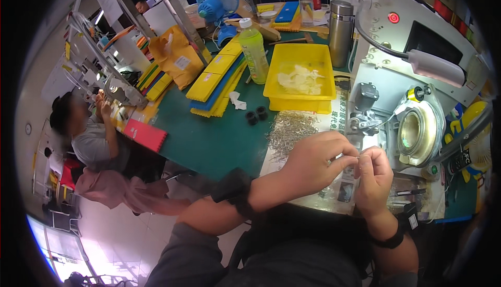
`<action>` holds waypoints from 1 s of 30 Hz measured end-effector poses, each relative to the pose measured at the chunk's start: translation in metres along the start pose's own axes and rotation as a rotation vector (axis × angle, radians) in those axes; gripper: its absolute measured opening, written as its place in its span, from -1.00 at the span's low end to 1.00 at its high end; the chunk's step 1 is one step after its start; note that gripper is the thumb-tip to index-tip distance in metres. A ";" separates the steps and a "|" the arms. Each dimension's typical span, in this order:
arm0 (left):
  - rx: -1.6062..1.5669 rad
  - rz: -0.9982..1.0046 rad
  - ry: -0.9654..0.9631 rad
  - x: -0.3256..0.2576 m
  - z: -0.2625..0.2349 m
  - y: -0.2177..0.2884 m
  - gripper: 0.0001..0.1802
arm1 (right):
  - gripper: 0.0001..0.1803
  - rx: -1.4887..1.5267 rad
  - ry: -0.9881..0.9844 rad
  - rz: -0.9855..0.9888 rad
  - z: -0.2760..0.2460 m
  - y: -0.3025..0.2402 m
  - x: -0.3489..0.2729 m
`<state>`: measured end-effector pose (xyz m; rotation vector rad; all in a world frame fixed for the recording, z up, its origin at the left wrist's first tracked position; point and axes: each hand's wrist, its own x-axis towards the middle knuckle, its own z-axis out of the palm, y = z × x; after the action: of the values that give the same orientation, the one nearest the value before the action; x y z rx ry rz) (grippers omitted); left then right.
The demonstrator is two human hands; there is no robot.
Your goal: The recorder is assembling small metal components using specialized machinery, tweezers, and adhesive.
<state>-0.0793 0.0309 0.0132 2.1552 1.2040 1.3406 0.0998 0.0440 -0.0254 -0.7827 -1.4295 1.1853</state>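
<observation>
My left hand [315, 163] and my right hand [373, 178] meet over the front of the workbench, thumbs and fingertips pinched together and almost touching. Whatever lies between the fingertips is too small to make out. Just beyond my left hand is a loose pile of thin metal pieces [293, 129], spread on printed paper. Beyond my right hand stands a machine [377, 109] with a small metal clamp-like mechanism [367, 124] and a round metal ring [412, 133].
A yellow tray [274, 98] holding whitish scraps stands behind the pile. Nearby are a steel flask [341, 34], a green drink bottle [254, 52], black rings [257, 115] and stacked yellow and blue strips [215, 81]. A lamp [436, 68] overhangs the machine. Another person [94, 138] sits at the left.
</observation>
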 end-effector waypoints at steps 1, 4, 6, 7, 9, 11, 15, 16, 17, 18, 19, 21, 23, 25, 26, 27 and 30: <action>0.018 0.025 -0.005 0.000 0.000 -0.001 -0.89 | -0.84 -0.005 0.001 -0.013 0.000 0.000 0.000; 0.037 0.037 0.042 -0.003 0.000 -0.002 -0.90 | -0.83 -0.040 -0.040 0.041 -0.002 0.000 -0.003; 0.023 0.000 0.039 -0.006 -0.003 -0.004 -0.90 | -0.82 -0.016 -0.038 0.094 0.002 -0.005 -0.003; 0.027 -0.046 0.035 -0.008 -0.005 -0.007 -0.90 | -0.80 0.026 -0.047 0.150 0.004 -0.007 -0.002; 0.011 -0.051 0.028 -0.010 -0.007 -0.010 -0.90 | -0.78 0.029 -0.040 0.177 0.001 -0.003 -0.001; 0.011 -0.133 0.008 -0.011 -0.009 -0.009 -0.90 | -0.77 0.037 -0.092 0.209 -0.002 -0.002 -0.001; 0.020 -0.146 -0.002 -0.013 -0.011 -0.007 -0.91 | -0.78 0.071 -0.136 0.258 0.007 -0.013 0.000; 0.016 -0.143 -0.005 -0.013 -0.012 -0.007 -0.91 | -0.82 0.072 -0.115 0.225 0.009 -0.008 0.000; 0.024 -0.159 0.001 -0.013 -0.012 -0.007 -0.92 | -0.82 0.069 -0.110 0.225 0.007 -0.006 -0.001; 0.031 -0.170 0.007 -0.012 -0.012 -0.009 -0.93 | -0.84 0.060 -0.113 0.202 0.006 -0.004 0.000; 0.025 -0.164 0.005 -0.013 -0.013 -0.010 -0.93 | -0.86 0.051 -0.115 0.180 0.004 -0.002 0.001; 0.033 -0.146 -0.022 -0.014 -0.013 -0.008 -0.94 | -0.88 0.006 -0.117 0.168 0.002 0.001 0.001; 0.025 -0.106 -0.025 -0.010 -0.011 0.005 -0.95 | -0.89 -0.042 -0.107 0.142 -0.002 -0.007 -0.001; 0.013 -0.084 -0.025 -0.006 -0.008 0.008 -0.95 | -0.87 -0.070 -0.100 0.007 0.002 -0.008 0.001; -0.005 -0.089 -0.017 -0.001 -0.006 0.010 -0.95 | -0.88 -0.092 -0.098 -0.074 0.000 -0.004 0.002; -0.018 -0.105 -0.008 0.000 -0.005 0.011 -0.94 | -0.88 -0.093 -0.092 -0.078 0.001 -0.004 0.003; 0.074 -0.071 0.067 0.015 0.001 -0.001 -0.91 | -0.86 -0.002 0.204 -0.054 0.000 0.005 0.014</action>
<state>-0.0760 0.0440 0.0207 2.1110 1.3628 1.3685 0.0964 0.0580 -0.0260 -0.8361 -1.2756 1.0318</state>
